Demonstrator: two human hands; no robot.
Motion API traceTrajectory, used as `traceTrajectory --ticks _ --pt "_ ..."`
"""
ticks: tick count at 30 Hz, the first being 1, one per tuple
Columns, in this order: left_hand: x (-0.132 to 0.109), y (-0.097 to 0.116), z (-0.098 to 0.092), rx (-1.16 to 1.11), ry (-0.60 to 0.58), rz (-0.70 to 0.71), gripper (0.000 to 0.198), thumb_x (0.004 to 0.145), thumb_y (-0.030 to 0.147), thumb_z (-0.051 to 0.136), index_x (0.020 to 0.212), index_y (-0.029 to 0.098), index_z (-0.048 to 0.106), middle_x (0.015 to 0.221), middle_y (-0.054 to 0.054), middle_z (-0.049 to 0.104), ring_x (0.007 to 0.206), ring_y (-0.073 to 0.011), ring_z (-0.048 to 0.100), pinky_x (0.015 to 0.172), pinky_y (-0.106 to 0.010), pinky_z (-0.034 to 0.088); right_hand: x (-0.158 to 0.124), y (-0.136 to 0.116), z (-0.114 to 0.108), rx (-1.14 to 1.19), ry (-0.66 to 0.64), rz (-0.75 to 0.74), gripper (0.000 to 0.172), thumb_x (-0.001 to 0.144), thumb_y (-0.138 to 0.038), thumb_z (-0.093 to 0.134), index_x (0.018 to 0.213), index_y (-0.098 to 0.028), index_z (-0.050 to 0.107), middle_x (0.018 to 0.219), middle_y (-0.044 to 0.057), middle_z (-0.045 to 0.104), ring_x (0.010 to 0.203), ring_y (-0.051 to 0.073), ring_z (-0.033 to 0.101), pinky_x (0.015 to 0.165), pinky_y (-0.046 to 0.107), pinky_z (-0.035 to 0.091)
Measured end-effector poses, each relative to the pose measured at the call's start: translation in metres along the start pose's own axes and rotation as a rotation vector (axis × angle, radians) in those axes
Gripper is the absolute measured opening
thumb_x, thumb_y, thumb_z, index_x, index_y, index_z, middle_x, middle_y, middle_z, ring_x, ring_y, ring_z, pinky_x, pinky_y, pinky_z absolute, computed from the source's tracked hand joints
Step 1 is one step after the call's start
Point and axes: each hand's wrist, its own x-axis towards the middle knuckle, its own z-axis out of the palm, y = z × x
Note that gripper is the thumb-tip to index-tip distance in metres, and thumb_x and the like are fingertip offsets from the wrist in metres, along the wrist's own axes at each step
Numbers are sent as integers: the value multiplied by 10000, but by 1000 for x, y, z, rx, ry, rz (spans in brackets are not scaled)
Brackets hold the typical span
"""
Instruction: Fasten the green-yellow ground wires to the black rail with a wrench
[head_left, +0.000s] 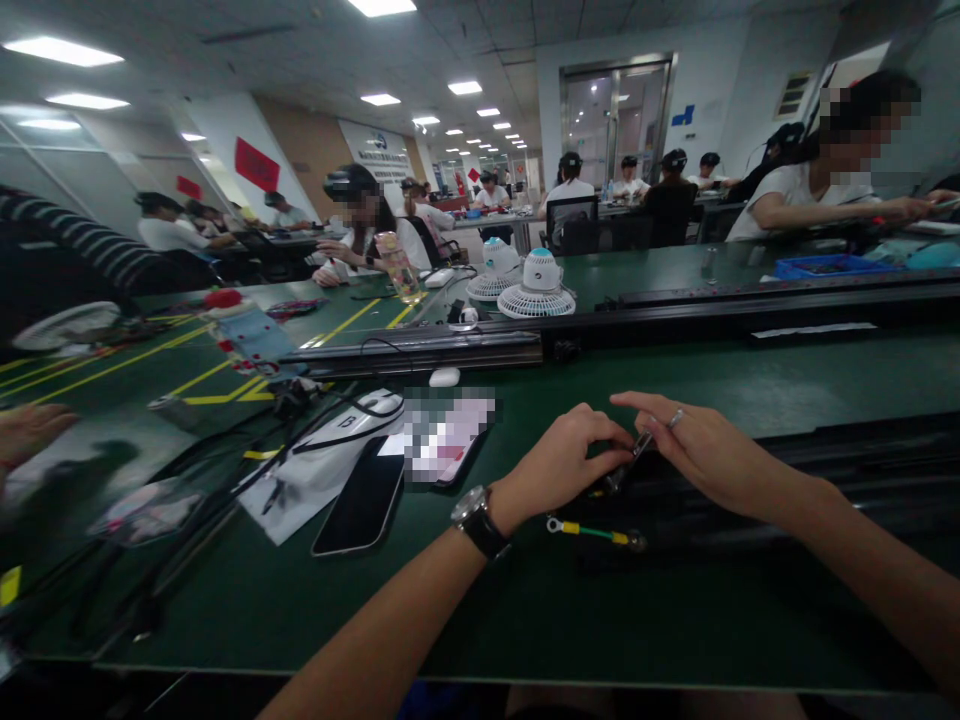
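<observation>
My left hand (576, 458), with a wristwatch (474, 515) on its wrist, pinches the lower end of a slim silvery metal piece (641, 445). Its exact kind cannot be made out. My right hand (701, 450) closes on the upper part of the same piece, its index finger stretched out toward the left hand. Both hands are over the near end of a long black rail (847, 470). Just below them lies a short green wire (589, 532) with yellow sleeves and a ring terminal; its right end is at the rail, in shadow.
Left of my hands lie a black phone (360, 500), a second phone (450, 440), a white bag (322, 460) and dark cables (187, 510). Metal rails (427, 352) cross the green table behind, with white fans (536, 285) beyond. Another person's hand (34, 435) reaches in at far left.
</observation>
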Motion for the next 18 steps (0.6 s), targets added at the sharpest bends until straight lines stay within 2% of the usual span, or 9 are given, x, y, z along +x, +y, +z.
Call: traceTrajectory --ticks 13,15,18 --pt "0 -4 3 -2 -3 -35 93 973 274 659 1030 221 710 997 5 712 965 -172 603 893 -320 444 3 0 -1 78 -3 66 449 1092 -318 293 1521 -254 411 1370 101 654 1138 248 688 974 429 540" --pt "0 -5 4 7 1 -37 89 969 273 664 1023 221 711 989 2 706 962 -172 600 889 -321 442 3 0 -1 97 -14 84 457 1096 -338 287 1532 -256 399 1332 103 668 1106 244 694 956 419 539" --pt "0 -6 5 24 6 -40 92 972 285 660 1001 220 718 969 -5 689 966 -176 593 885 -323 439 4 1 -1 123 -27 102 472 1100 -364 283 1555 -269 361 1164 83 705 999 232 697 921 409 532"
